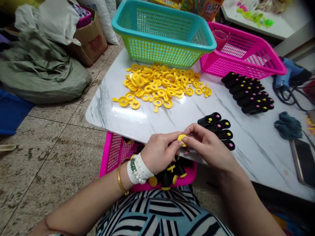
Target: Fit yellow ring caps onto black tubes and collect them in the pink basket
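Note:
Just over the table's front edge, my left hand and my right hand come together. The fingertips of both are closed on a small round yellow cap; whether a dark body sits beneath it is hidden by my fingers. Beyond my hands lies a heap of yellow ring-shaped pieces with tabs. Close to my right hand, a short row of black tubes with pink or yellow dots at their ends rests on the table. Below my hands, black cylinders with yellow ends lie in a pink basket.
A teal-and-green basket and another pink basket stand at the back. More black tubes lie in rows at the right, near a blue corded tool, a dark cloth and a phone. A sack sits on the floor at left.

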`<action>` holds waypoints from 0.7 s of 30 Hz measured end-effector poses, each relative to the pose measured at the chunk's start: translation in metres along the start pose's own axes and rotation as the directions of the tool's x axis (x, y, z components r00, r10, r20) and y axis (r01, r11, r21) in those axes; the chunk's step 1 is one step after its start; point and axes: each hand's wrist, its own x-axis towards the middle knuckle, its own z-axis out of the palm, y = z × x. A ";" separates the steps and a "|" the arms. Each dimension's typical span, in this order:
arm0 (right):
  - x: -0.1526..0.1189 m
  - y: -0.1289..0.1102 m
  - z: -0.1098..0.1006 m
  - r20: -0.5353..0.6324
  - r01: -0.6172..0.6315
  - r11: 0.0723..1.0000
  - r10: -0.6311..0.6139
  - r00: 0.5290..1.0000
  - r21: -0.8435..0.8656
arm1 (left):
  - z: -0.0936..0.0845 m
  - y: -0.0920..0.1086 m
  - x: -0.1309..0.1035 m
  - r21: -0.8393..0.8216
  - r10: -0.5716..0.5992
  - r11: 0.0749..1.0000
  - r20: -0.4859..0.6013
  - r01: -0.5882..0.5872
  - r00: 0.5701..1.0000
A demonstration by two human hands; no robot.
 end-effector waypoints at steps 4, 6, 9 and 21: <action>-0.002 0.000 0.007 -0.034 0.040 0.995 -0.043 0.998 -0.089 | -0.009 0.002 0.008 -0.193 -0.097 0.972 0.174 0.130 0.980; -0.004 0.003 0.008 -0.015 0.092 0.993 -0.093 0.996 -0.073 | -0.013 0.002 0.012 -0.292 -0.149 0.930 0.259 0.225 0.954; -0.008 0.009 0.010 0.021 0.200 0.970 -0.199 0.980 -0.134 | -0.013 0.002 0.014 -0.356 -0.234 0.881 0.249 0.313 0.940; -0.027 0.024 0.013 0.005 0.298 0.917 -0.308 0.951 -0.265 | -0.059 -0.001 -0.036 0.433 0.222 0.901 -0.457 -0.002 0.861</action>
